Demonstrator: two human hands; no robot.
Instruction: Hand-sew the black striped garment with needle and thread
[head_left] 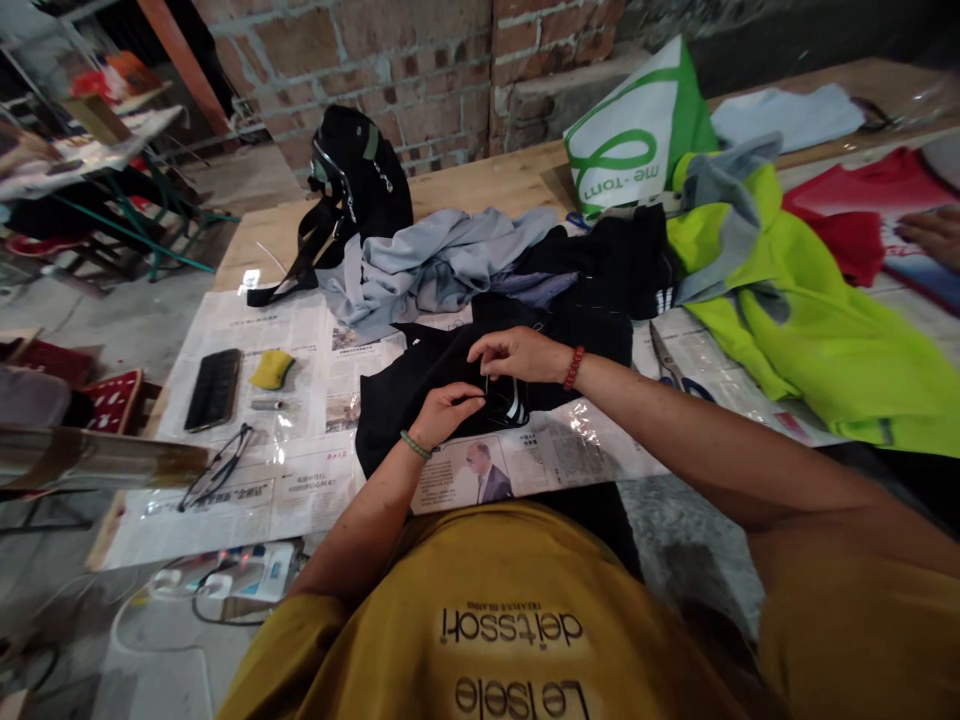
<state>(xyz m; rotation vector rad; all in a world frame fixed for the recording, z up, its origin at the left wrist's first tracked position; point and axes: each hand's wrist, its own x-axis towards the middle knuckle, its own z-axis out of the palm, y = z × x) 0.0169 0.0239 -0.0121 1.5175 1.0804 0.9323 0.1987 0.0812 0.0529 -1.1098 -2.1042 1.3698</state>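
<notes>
A black garment with white stripes near one end lies spread on newspaper in front of me. My left hand, with a green bead bracelet at the wrist, pinches the garment's edge between thumb and fingers. Just above and right of it is my right hand, wearing a red bead bracelet. Its thumb and forefinger are closed on a thin pale sliver that looks like a sewing needle, pointing down at the cloth. Any thread is too fine to make out.
Left on the newspaper lie a phone, a yellow sponge and eyeglasses. Behind are a grey garment, black bag and green-white bag. Scissors and a neon-yellow garment are right, near another person's hand.
</notes>
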